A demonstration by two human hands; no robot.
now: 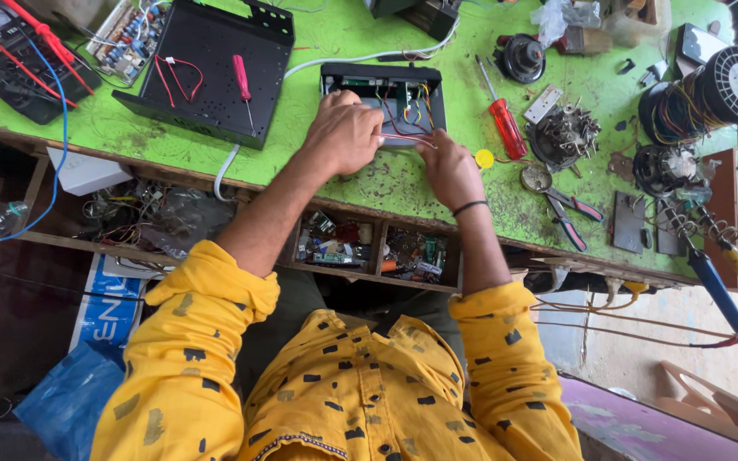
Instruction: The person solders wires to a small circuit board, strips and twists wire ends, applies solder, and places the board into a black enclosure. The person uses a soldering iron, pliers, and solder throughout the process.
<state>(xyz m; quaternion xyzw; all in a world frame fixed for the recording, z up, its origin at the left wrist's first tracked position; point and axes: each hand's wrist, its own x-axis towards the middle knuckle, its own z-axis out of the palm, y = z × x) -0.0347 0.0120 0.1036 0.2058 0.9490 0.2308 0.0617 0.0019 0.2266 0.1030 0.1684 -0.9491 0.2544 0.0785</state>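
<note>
- The open black electronics box [383,98] lay on the green workbench [335,38], at about the 12 o'clock position from the person's chest, with its long axis running from 9 to 3 o'clock.
- The left hand [343,132] rested on the near edge of the box, knuckles up and fingers curled; it covered the near left part of the unit. Whether the fingers pinched anything beneath could not be determined.
- The right hand [448,166] lay at about 4 o'clock from the left hand, just beside it, and touched the near right corner of the box. Its fingertips were closed on thin red wires [403,137] that ran toward the left hand along the 9 o'clock direction.
- Both hands were in contact with the box; the left hand reached deeper over it, and the right hand stayed at its near rim.
- A red-handled screwdriver [506,126] lay at 2 o'clock from the right hand, near but apart, with its axis roughly 11 to 5 o'clock.
- Pliers [567,213] lay at 3 o'clock from the right hand, further off.
</note>
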